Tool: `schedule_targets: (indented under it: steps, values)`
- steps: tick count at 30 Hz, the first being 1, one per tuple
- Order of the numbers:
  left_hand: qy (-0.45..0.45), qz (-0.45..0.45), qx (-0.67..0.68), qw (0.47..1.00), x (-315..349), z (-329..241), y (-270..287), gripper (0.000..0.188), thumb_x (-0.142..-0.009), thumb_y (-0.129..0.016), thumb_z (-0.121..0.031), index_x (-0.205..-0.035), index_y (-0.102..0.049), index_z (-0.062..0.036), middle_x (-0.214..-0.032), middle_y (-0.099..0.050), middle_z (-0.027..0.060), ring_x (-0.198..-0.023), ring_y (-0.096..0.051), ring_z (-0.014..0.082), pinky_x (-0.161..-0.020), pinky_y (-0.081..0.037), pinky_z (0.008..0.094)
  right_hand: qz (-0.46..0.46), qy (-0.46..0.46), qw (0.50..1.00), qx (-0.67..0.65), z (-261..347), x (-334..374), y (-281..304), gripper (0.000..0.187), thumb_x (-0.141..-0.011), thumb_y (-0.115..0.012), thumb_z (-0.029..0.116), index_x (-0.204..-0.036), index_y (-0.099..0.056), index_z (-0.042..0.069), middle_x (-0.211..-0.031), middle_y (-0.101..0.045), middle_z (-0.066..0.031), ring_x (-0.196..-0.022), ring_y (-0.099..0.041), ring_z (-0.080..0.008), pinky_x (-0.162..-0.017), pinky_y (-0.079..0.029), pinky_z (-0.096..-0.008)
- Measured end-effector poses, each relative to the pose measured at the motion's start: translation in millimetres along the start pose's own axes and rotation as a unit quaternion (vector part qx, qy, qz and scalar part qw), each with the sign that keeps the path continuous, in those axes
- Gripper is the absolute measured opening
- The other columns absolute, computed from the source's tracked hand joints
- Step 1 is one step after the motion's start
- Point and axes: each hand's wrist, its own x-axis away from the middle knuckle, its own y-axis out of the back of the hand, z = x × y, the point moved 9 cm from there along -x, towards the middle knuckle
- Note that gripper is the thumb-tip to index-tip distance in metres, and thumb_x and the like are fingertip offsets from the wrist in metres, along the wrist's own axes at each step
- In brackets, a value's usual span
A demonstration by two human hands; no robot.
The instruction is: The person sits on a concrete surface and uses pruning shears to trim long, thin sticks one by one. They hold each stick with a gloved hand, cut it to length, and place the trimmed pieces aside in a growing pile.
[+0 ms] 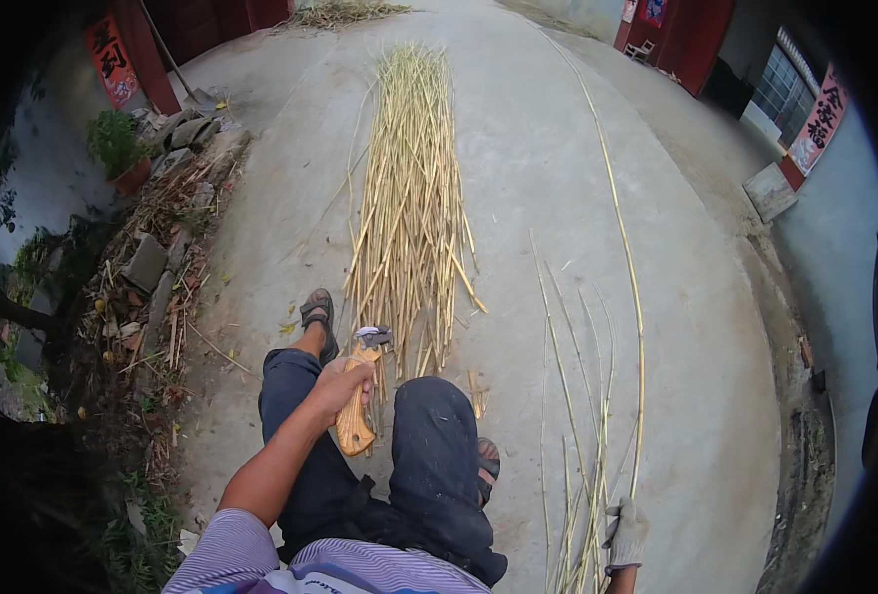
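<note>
My left hand (339,387), bare, grips a hand tool by its curved yellow wooden handle (353,424). A short dark metal part (373,337) shows at the tool's upper end; its full shape cannot be made out. At the lower right, my right hand (627,535) wears a pale work glove and is closed on the lower end of a long thin stalk (624,233), which stretches far ahead. Several loose stalks (585,495) lie beside that glove. Between my feet and beyond, a large heap of straw-coloured stalks (406,208) lies lengthwise on the concrete.
Stones, dry debris and a potted plant (117,148) line the left wall. More stalks (345,12) lie at the far end. A shovel (199,97) leans at the far left. Along the right runs a blue wall (850,228) with a doorway. My sandalled feet flank the heap's near end.
</note>
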Motion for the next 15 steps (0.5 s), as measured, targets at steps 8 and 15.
schedule_targets:
  steps: [8, 15]
  values:
    - [-0.061, -0.003, 0.008, 0.998, 39, -32, 5, 0.021, -0.1, -0.061, -0.023, -0.091, -0.053, -0.0057, -0.071, -0.056, 0.001, -0.055, -0.055, 0.0106, -0.053, -0.046, 0.0263, 0.441, -0.046, 0.884, -0.149, 125, 47, -135, 0.055, -0.093, -0.063, 0.005, -0.141, -0.041, -0.011, -0.087, -0.066, -0.0098, -0.075, -0.069, -0.0173, -0.067, -0.057, -0.0291]
    - [0.014, -0.013, -0.026, 0.999, 58, 26, 22, 0.025, -0.098, -0.065, -0.025, -0.094, -0.052, -0.0048, -0.072, -0.058, 0.0021, -0.055, -0.057, 0.0122, -0.053, -0.047, 0.0274, 0.41, -0.122, 0.874, -0.229, 75, 74, -164, 0.045, -0.097, -0.056, 0.005, -0.137, -0.046, -0.01, -0.089, -0.066, -0.0093, -0.059, -0.055, -0.0091, -0.058, -0.052, -0.028]
